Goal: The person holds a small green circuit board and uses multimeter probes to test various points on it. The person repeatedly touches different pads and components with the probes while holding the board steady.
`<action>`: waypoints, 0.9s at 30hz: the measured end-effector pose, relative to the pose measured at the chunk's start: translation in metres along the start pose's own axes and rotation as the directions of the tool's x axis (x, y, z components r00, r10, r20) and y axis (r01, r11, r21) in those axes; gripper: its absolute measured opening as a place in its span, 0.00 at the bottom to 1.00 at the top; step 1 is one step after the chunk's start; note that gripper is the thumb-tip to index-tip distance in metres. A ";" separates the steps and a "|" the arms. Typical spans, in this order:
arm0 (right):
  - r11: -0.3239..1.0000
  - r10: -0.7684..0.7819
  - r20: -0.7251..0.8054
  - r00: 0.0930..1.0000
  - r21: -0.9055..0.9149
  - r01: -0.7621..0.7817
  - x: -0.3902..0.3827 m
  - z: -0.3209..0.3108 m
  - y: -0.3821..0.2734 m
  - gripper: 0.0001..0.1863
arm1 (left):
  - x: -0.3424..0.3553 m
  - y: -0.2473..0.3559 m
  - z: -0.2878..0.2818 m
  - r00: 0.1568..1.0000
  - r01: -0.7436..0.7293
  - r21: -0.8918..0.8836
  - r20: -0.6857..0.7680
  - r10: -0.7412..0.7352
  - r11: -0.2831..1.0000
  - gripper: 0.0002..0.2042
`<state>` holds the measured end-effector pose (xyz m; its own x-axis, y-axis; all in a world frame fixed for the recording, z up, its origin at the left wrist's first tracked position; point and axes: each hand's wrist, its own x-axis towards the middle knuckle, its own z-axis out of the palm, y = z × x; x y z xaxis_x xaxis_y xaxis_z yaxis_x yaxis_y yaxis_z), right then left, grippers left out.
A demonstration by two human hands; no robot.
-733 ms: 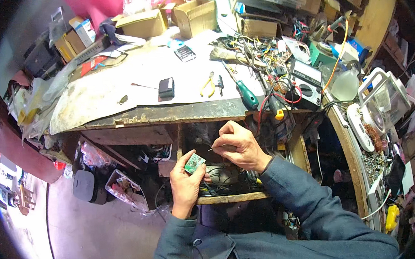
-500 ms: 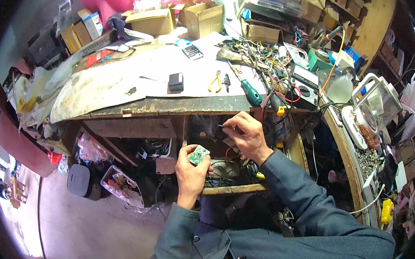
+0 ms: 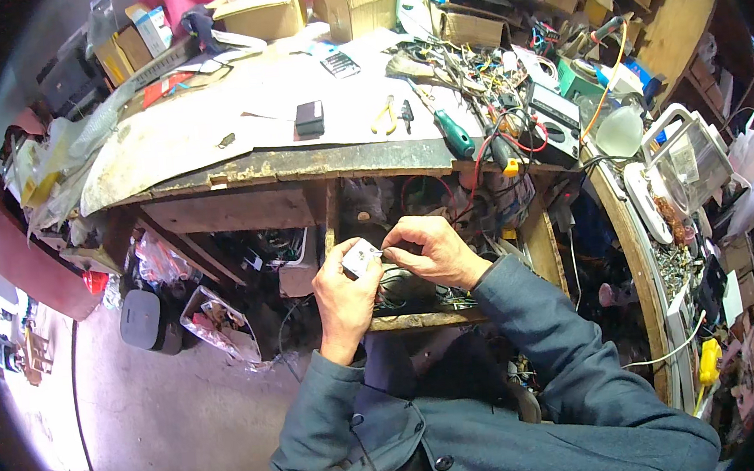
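Note:
My left hand (image 3: 343,305) is closed on a small circuit board (image 3: 360,256), pale in the glare, above an open drawer (image 3: 425,318) full of cables. At the board's right edge my right hand (image 3: 427,249) pinches a small thin item, too small to name. On the bench beyond them lie a black box (image 3: 308,119), yellow-handled pliers (image 3: 383,117), a small black tool (image 3: 406,115) and a green-handled screwdriver (image 3: 453,132).
A meter (image 3: 554,124) and tangled wires (image 3: 480,77) crowd the bench's right. Cardboard boxes (image 3: 359,7) line the back. A clear plastic appliance (image 3: 686,167) stands at the right. A litter-filled box (image 3: 216,328) and a dark bin (image 3: 149,322) are on the floor.
My right hand has moved down and left to the board. My left hand has raised the board slightly, and its face now looks pale rather than green.

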<state>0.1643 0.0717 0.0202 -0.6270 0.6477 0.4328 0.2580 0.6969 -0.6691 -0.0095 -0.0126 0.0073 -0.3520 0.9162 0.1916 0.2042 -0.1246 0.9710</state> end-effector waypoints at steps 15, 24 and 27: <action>0.998 -0.034 -0.027 0.999 -0.048 0.032 0.001 -0.002 -0.004 0.06 | 0.002 -0.007 0.003 1.000 -0.006 0.002 0.018 0.005 1.000 0.16; 0.984 -0.084 -0.060 0.995 -0.163 0.073 0.000 0.000 -0.009 0.08 | 0.004 -0.014 0.005 0.999 0.045 -0.051 0.013 -0.044 0.998 0.16; 0.982 -0.085 -0.070 0.994 -0.174 0.072 0.000 -0.001 -0.009 0.08 | 0.004 -0.014 0.005 0.999 0.050 -0.059 0.000 -0.050 0.997 0.17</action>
<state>0.1624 0.0657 0.0268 -0.5936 0.6059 0.5296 0.3363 0.7847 -0.5208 -0.0087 -0.0054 -0.0060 -0.3620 0.9212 0.1426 0.1322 -0.1007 0.9861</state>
